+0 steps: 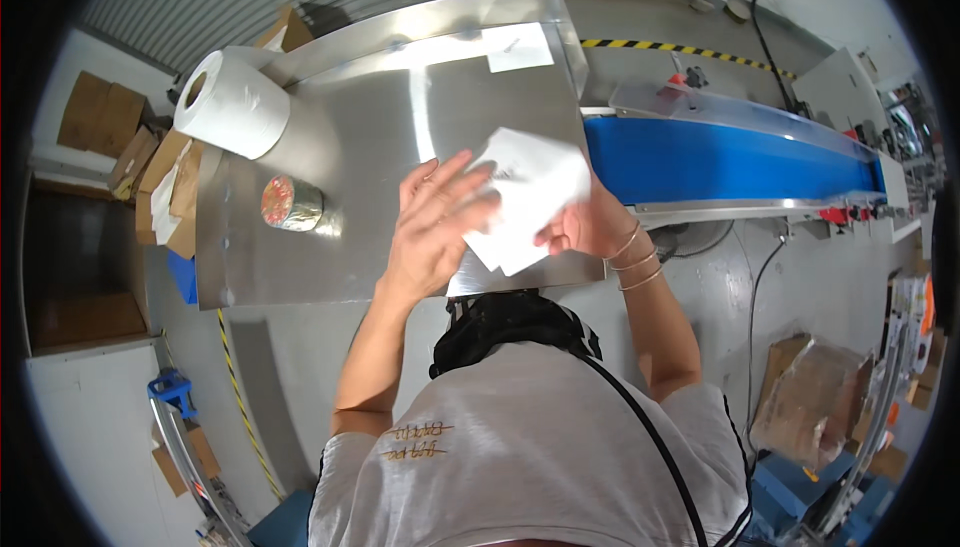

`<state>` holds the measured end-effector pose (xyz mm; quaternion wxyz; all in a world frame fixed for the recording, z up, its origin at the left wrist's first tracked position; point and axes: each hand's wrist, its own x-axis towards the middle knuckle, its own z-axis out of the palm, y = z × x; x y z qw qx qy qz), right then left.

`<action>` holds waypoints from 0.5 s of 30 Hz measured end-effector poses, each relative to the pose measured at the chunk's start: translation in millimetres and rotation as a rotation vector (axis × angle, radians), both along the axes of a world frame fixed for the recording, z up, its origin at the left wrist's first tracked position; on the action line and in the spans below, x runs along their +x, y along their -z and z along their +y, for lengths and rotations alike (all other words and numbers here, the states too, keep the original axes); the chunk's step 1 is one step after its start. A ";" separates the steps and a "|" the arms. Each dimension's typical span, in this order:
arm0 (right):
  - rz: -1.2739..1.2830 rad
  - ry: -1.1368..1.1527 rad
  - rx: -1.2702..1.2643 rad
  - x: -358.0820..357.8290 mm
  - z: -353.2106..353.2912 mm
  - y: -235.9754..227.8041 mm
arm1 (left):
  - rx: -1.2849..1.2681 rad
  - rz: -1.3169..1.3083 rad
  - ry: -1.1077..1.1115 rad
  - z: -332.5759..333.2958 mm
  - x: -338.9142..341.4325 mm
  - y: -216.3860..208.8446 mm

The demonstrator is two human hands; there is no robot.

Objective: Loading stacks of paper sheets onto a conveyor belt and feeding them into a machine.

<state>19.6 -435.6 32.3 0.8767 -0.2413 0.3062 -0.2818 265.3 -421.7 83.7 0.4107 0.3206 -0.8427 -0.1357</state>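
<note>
Over the near right part of the steel table, my right hand grips white paper sheets by their right side. They look like a small loose stack, tilted and blurred by motion. My left hand is at the left edge of the sheets, fingers stretched out and apart; I cannot tell whether the fingertips touch the paper. Below the hands, a white piece shows at the table's front edge, partly hidden by the sheets. Left of my left hand lies a small shiny roll with a red-patterned end.
A large white roll sits at the back left of the steel table. Another white sheet lies by its raised back edge. A blue conveyor belt adjoins on the right. Open cardboard boxes stand left.
</note>
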 end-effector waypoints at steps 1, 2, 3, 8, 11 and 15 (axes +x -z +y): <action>-0.098 0.202 0.000 7.6 2.0 -3.0 | -0.069 -0.144 0.039 3.9 -1.6 -4.0; -0.097 0.211 0.005 4.9 3.7 -6.3 | -0.071 -0.203 0.044 6.6 -4.4 0.1; -0.045 0.226 -0.037 1.8 4.0 -10.2 | -0.067 -0.203 0.052 8.9 -5.3 5.2; 0.086 0.195 -0.267 -3.6 1.4 -11.8 | -0.137 -0.104 -0.187 7.1 -9.8 26.6; 0.056 0.323 -0.291 0.5 6.7 -17.2 | 0.514 0.485 -0.175 10.5 -27.3 34.4; 0.088 0.380 -0.317 -0.5 6.6 -1.9 | 1.453 1.219 0.180 -2.0 -26.9 29.2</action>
